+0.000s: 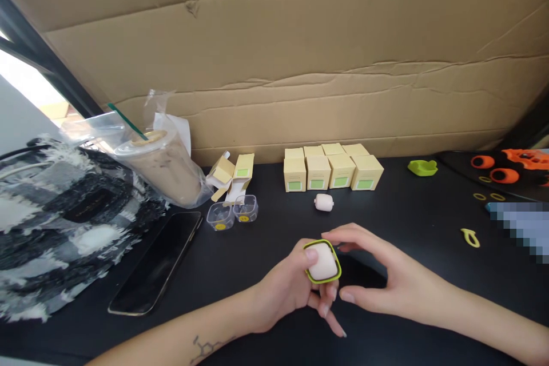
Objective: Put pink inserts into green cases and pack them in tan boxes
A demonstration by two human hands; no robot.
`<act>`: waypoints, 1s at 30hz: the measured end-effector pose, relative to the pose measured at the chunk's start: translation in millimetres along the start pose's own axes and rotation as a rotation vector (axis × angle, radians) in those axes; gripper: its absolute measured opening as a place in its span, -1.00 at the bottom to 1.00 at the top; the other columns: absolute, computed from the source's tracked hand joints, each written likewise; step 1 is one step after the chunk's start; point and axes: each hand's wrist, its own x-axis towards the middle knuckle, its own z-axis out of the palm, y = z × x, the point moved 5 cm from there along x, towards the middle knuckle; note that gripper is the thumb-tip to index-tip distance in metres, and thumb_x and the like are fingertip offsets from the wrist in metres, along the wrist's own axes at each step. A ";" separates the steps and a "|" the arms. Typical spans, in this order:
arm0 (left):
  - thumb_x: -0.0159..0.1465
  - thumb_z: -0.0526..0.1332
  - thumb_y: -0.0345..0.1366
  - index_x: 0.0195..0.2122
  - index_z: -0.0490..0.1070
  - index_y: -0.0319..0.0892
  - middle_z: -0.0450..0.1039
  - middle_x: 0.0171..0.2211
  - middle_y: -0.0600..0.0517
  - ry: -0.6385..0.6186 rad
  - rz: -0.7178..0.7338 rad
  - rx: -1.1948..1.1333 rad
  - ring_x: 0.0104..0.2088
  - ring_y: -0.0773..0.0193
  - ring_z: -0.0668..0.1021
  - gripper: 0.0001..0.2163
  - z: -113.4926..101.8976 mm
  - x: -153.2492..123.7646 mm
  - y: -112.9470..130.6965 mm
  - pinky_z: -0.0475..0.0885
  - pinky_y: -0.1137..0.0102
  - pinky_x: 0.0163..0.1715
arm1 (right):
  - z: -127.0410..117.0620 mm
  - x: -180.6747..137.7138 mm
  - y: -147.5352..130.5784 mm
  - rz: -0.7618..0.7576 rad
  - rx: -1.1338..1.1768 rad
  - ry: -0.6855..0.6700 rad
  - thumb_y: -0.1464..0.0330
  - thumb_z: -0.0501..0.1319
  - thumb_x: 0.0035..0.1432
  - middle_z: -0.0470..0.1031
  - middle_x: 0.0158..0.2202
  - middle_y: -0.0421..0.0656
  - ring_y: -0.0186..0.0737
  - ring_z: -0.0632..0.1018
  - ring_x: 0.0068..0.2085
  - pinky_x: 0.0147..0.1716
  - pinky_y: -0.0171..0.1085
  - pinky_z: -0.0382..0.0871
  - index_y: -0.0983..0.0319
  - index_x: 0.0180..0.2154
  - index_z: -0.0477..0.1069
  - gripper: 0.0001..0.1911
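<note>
My left hand (291, 283) grips a small rounded square piece (322, 263), pale pinkish white inside a lime-green frame. Its thumb presses on the pale face, and the fingers support it from below. To the right, my right hand (384, 274) is open, thumb and fingers apart. Its index fingertip is close to the frame's upper edge; whether it touches I cannot tell. Beyond the hands lies a small pale barrel-shaped piece (323, 202). A lime-green shaped shell (422, 168) rests at the back right, and a yellow-green loop piece (470, 238) lies nearer on the right.
Several small cream boxes (319, 174) stand before the cardboard wall (300, 40). Opened boxes (240, 174) and two clear plastic cups (231, 214) sit left of them. Further left are a phone (156, 266), a bagged iced drink (160, 166) and a frayed bag (81, 229). Orange-handled objects (506, 166) lie far right.
</note>
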 end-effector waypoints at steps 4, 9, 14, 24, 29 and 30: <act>0.23 0.12 0.10 -0.18 0.12 -0.15 0.39 -0.52 0.12 0.051 0.003 0.071 -0.61 0.43 0.38 -0.59 -0.8 1.6 -2.5 0.50 0.32 -0.50 | 12.6 -2.4 12.8 0.103 0.152 -0.011 0.32 0.32 0.11 0.44 0.00 -0.07 -0.09 0.50 0.03 0.06 -0.02 0.38 0.11 0.12 0.16 -0.42; 0.22 -0.11 0.28 -0.16 0.13 -0.17 0.41 -0.59 0.09 0.003 -0.107 0.322 -0.68 0.40 0.41 -0.45 2.5 -0.7 -1.6 0.33 0.49 -0.60 | 16.7 -4.5 13.7 0.062 0.267 0.037 0.42 0.33 0.06 0.35 0.12 -0.06 -0.09 0.43 0.12 0.07 -0.05 0.34 0.10 -0.09 0.23 -0.60; 0.32 -0.05 0.00 -0.09 0.19 -0.15 0.42 -0.49 0.06 0.332 0.119 1.149 -0.44 0.25 0.48 -0.67 -11.1 -13.8 61.7 0.40 0.33 -0.36 | -4.4 1.3 16.1 0.015 0.304 0.196 0.44 0.29 0.02 0.39 0.07 -0.06 -0.15 0.52 0.00 -0.06 -0.15 0.42 0.09 -0.14 0.16 -0.59; 0.21 0.10 -0.39 -0.11 0.38 -0.17 0.36 0.01 -0.15 0.478 0.254 2.133 0.09 -0.05 0.31 -0.77 -67.3 -35.3 125.2 0.23 -0.06 0.07 | -26.6 8.4 18.5 0.054 0.207 0.282 0.25 0.27 0.09 0.47 -0.24 -0.15 -0.19 0.56 -0.25 -0.32 -0.28 0.47 0.14 -0.05 0.29 -0.62; 0.29 0.11 -0.34 -0.13 0.42 -0.13 0.47 -0.09 -0.05 0.334 0.258 2.041 -0.03 0.09 0.42 -0.83 -60.9 -25.7 117.0 0.34 0.11 0.01 | -20.9 7.0 16.1 0.048 0.187 0.272 0.26 0.27 0.11 0.49 -0.23 -0.13 -0.16 0.57 -0.21 -0.19 -0.19 0.48 0.14 -0.02 0.29 -0.61; 0.29 0.14 -0.31 -0.09 0.41 -0.12 0.48 -0.08 -0.05 0.312 0.260 2.024 -0.04 0.10 0.43 -0.81 -54.7 -23.0 112.9 0.36 0.13 0.00 | -21.0 6.6 15.9 0.040 0.187 0.285 0.27 0.27 0.11 0.48 -0.21 -0.14 -0.16 0.57 -0.20 -0.17 -0.18 0.47 0.13 -0.01 0.28 -0.60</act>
